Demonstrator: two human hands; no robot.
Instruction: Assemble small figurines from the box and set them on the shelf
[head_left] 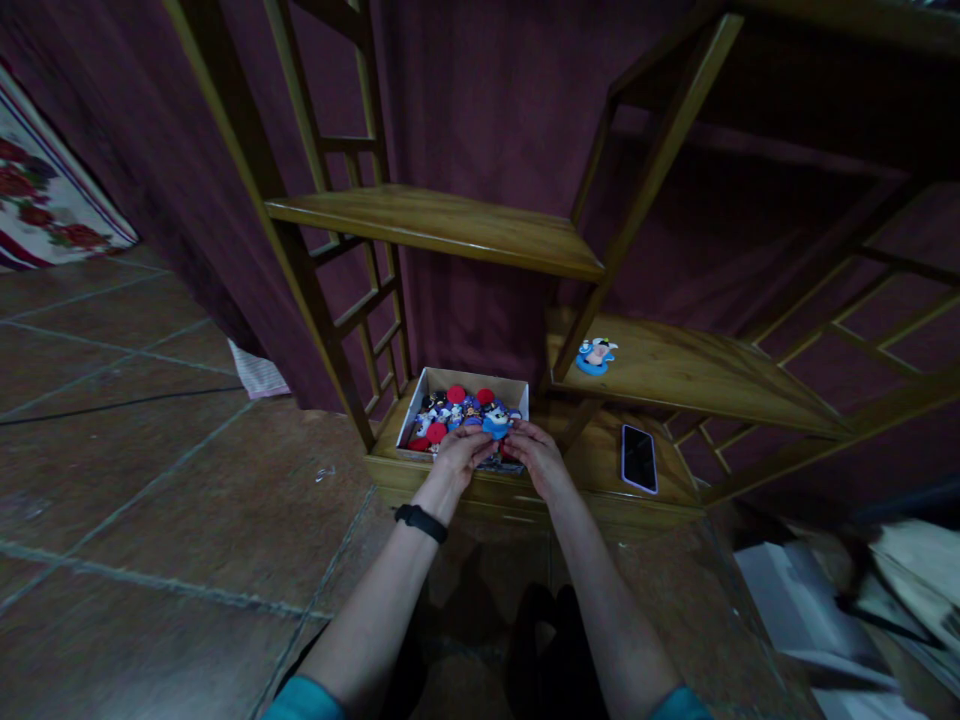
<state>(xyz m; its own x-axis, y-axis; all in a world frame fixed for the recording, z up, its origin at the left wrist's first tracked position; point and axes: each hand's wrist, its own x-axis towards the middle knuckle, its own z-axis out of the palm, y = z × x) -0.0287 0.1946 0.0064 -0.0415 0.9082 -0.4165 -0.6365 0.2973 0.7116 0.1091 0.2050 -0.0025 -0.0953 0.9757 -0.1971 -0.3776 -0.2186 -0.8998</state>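
Observation:
Both hands hold a small figurine with a blue base (496, 427) just above the near side of a white cardboard box (513, 388). My left hand (460, 455), below a black wristband, pinches the figurine from the left. From the right, my right hand (535, 453) closes its fingertips on it. Inside the box lie several small figurines (456, 412) with red, blue and purple parts, heaped together; the ones under my hands are hidden. Another figurine on a blue base (595, 356) stands on the shelf to the right.
A wooden shelf unit (435, 225) surrounds the box, with a board overhead and upright posts on both sides. A phone in a pale purple case (638, 459) lies on the low shelf. White boxes (806, 600) and a bag (919, 565) sit at the right on the tiled floor.

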